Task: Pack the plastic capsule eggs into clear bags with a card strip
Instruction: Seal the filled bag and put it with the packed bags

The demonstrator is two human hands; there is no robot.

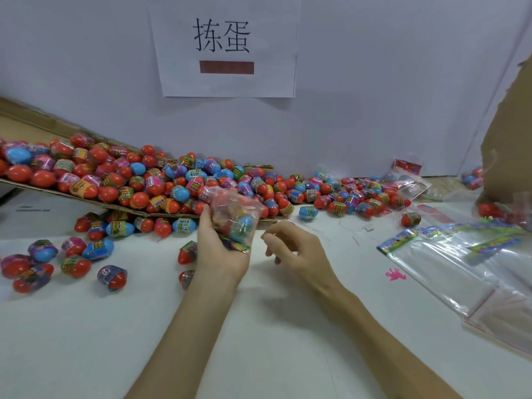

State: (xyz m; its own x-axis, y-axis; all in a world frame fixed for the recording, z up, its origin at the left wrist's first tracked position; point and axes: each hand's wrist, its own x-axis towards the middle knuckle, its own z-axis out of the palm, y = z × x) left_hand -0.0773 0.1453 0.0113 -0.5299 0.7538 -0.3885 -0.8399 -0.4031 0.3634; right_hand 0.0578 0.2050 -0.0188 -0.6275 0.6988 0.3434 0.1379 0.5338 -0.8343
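My left hand (220, 247) grips a clear bag (234, 214) with several capsule eggs inside, its colourful card strip end down at my palm. Just to the right, my right hand (293, 246) hovers over the table with loosely curled fingers and holds nothing. A big heap of red, blue and pink capsule eggs (161, 180) lies on a sloping cardboard sheet (17, 182) behind the hands. Loose eggs (98, 249) are scattered at the left on the white table (86, 326). A stack of empty clear bags with card strips (449, 254) lies at the right.
A white wall with a paper sign (224, 44) stands behind the heap. A brown cardboard box (509, 139) rises at the far right, with filled bags (495, 210) at its foot. A small pink toy (395, 274) lies near the bag stack.
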